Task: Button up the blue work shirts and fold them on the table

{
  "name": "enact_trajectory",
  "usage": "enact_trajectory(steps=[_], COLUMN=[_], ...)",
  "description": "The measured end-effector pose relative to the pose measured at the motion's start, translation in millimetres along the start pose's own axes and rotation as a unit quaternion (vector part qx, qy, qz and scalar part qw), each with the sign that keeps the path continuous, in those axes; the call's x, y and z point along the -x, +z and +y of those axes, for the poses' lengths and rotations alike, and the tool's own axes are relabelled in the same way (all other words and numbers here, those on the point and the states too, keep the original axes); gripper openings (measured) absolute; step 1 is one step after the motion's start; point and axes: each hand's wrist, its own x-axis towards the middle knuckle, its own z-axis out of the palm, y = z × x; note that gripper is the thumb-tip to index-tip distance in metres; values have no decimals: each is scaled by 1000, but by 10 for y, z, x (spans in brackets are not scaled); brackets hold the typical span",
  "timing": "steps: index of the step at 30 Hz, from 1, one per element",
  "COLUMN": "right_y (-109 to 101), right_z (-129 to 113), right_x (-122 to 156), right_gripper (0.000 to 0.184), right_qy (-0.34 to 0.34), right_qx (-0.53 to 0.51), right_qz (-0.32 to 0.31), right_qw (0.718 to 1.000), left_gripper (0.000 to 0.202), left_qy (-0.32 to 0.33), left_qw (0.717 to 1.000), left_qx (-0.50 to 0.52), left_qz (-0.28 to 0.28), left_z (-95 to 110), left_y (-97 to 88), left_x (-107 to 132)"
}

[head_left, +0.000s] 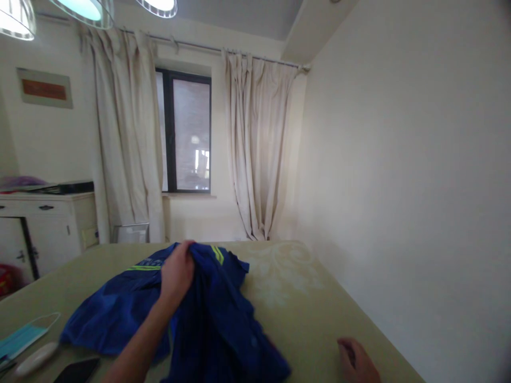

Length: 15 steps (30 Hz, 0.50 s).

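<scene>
A dark blue work jacket with yellow-green stripes lies rumpled across the table. My left hand is closed on its upper part, lifting a fold of the cloth near the far side. From there, part of the jacket drapes toward me and to the right. At the lower right, my right hand is over the table, apart from the jacket. Its fingers are curled in, with nothing visible in them, and the frame's bottom edge cuts it off.
A light blue face mask, a white oval object and a dark flat object lie on the green patterned tabletop at the near left. The wall runs along the table's right side. A white cabinet stands at left.
</scene>
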Motion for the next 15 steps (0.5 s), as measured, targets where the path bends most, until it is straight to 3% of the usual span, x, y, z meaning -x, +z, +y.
enact_trajectory(steps=[1,3,5,7,9,11,15], right_y=[22,64,90,99,98,96,116], right_z=[13,-8,-50,-83,-106,-128,-185], right_x=[14,23,15,5,3,10,41], right_gripper=[34,33,33,33,33,34,36], right_qy=[-8,-34,-54,-67,-76,-84,-107], right_qx=[3,20,44,63,77,92,120], right_qz=[-6,-15,-26,-39,-50,-57,-69], right_qw=[1000,999,997,995,993,991,985], left_gripper=[38,38,38,37,37,45,55], left_qy=[-36,-30,2,21,18,19,25], left_qw=[996,976,973,989,999,995,982], left_qx=[13,30,25,-2,-37,-77,-135], left_qz=[86,215,229,147,26,-67,-126], left_z=[-51,-187,-364,-573,-785,-957,-1066], left_y=[-155,-394,-467,-331,-8,419,1177], left_x=[-262,-664,-837,-729,-342,245,1401])
